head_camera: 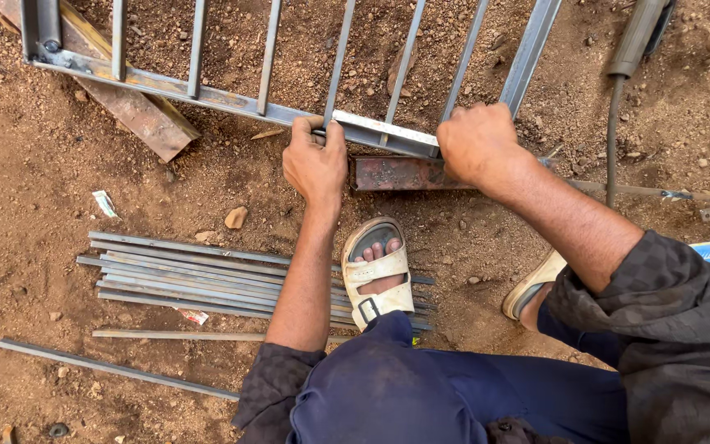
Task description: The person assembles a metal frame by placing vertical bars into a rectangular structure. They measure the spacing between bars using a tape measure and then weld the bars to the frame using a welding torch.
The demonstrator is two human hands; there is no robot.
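Note:
A grey metal grille frame (223, 99) with several upright bars lies on reddish dirt. My left hand (315, 160) is closed around a small dark object pressed against the frame's lower rail. My right hand (477, 141) grips the rail's right end, beside a slanted bar (527, 53). A bright metal strip (384, 129) lies along the rail between my hands. Under the rail sits a rusty block (396, 173).
A bundle of several thin steel bars (191, 279) lies on the dirt to the left, under my sandalled foot (377, 271). A single bar (108, 366) lies nearer. A rusty angle piece (137, 111) props the frame. A cabled tool (634, 41) rests at upper right.

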